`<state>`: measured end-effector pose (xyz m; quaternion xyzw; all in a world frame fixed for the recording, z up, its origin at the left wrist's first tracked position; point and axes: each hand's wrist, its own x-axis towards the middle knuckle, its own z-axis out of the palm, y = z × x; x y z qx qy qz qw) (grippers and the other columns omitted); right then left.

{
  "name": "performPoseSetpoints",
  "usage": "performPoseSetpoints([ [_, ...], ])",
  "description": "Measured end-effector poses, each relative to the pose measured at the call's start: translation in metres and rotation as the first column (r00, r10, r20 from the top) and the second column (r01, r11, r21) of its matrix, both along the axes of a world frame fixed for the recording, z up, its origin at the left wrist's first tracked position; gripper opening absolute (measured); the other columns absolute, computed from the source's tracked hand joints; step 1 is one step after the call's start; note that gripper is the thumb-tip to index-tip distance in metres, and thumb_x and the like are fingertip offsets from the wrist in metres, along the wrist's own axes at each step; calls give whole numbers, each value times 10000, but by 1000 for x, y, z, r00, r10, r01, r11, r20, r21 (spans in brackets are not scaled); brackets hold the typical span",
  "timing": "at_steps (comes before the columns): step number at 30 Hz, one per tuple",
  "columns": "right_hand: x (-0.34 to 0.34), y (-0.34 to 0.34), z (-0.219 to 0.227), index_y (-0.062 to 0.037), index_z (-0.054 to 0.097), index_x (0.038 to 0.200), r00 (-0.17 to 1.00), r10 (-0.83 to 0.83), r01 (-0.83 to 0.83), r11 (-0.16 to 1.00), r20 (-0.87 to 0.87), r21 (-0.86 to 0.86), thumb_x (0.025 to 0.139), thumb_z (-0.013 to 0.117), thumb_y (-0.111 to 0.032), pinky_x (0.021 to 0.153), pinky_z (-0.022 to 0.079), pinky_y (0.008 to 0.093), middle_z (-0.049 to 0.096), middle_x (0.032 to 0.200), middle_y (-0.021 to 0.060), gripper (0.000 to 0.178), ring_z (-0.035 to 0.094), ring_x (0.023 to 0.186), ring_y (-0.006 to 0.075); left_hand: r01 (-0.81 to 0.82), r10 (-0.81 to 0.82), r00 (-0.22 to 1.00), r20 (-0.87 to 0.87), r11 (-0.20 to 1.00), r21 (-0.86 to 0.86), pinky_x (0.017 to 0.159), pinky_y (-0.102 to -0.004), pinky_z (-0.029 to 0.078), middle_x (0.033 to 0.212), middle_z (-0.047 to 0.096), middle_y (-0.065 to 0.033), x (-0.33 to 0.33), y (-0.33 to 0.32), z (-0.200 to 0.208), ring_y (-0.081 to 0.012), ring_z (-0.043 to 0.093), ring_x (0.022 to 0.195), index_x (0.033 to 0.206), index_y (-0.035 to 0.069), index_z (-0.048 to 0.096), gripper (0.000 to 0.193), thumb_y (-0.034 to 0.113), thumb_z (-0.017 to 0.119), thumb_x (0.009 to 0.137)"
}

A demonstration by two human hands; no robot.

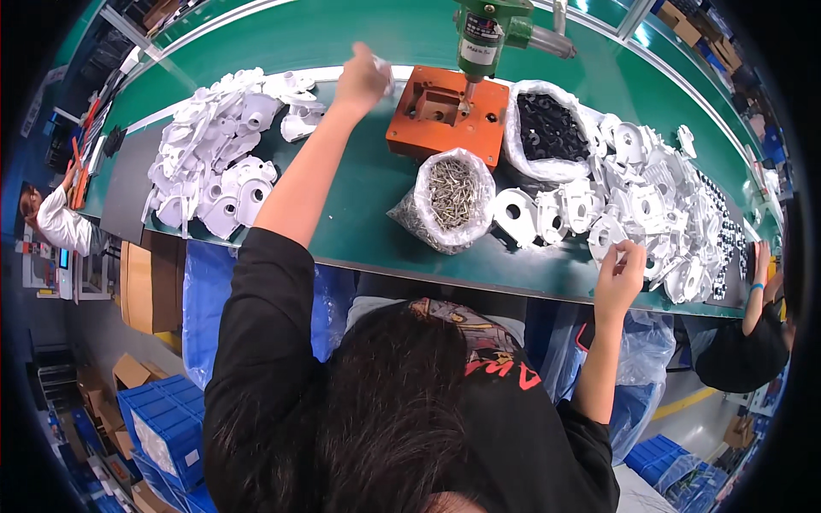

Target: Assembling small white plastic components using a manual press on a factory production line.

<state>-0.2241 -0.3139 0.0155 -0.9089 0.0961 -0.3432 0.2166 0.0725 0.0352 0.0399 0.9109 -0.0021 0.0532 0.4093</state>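
My left hand point(363, 84), smeared by motion, is raised to the left of an orange metal fixture block point(409, 128). A small white plastic part point(386, 75) shows at its fingers, partly hidden by the hand. Above the fixture is a green press head point(491, 26), its spindle reaching down to the block. Over on the right, my right hand point(623, 272) has its fingertips pinched at the edge of a white plastic housing piece point(606, 232), which lies by a heap of similar white housings point(667, 205).
A bag of screws point(453, 195) stands before the fixture, and a bag of black parts point(549, 128) beside it. White curved shells point(227, 141) are heaped at left. Small black-and-white parts point(731, 244) lie far right. Co-workers sit at both ends of the green bench point(359, 231).
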Motion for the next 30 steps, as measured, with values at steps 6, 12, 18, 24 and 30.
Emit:
performPoseSetpoints([
  [6, -1, -9, -5, -18, 505, 865, 999, 31, -40, 930, 30, 366, 859, 561, 6, 500, 324, 236, 455, 765, -5, 61, 369, 570, 64, -25, -136, 638, 758, 980, 197, 922, -425, 439, 1149, 550, -287, 41, 30, -26, -385, 547, 1076, 1263, -48, 354, 650, 222, 706, 789],
  [12, -6, -45, -19, -93, 488, 964, 986, 78, -162, 629, 145, 760, 893, 572, -93, 469, 291, 182, 494, 838, -47, 110, 427, 584, 18, -78, -13, 989, 144, 794, 604, 863, -456, 462, 1104, 595, -240, 24, 135, -4, -399, 574, 1007, 1245, 9, 429, 621, 368, 638, 784],
  [18, -2, -24, -4, -93, 448, 1177, 979, 133, -180, 217, 154, 959, 894, 537, -78, 399, 364, 191, 600, 881, 38, 297, 499, 544, 46, -230, 316, 933, -170, 891, 392, 857, -438, 459, 1074, 620, -234, -12, 147, -6, -370, 584, 1042, 1239, 21, 439, 647, 498, 568, 820],
  [24, 12, 19, 16, -33, 407, 1326, 928, 341, -192, 85, 152, 978, 896, 516, -86, 355, 374, 174, 632, 885, 76, 447, 542, 522, 58, -259, 238, 964, 117, 940, 223, 847, -412, 453, 1019, 615, -272, 11, 165, -63, -376, 595, 1004, 1204, 19, 454, 584, 421, 631, 819],
  [30, 13, 52, -4, 25, 533, 1114, 830, 541, -125, -56, 135, 991, 871, 585, -96, 421, 447, 182, 652, 863, 88, 276, 582, 570, 83, -296, 276, 941, 196, 952, 81, 774, -372, 465, 915, 621, -190, 23, 156, -75, -276, 612, 871, 1162, 25, 463, 459, 305, 629, 839],
])
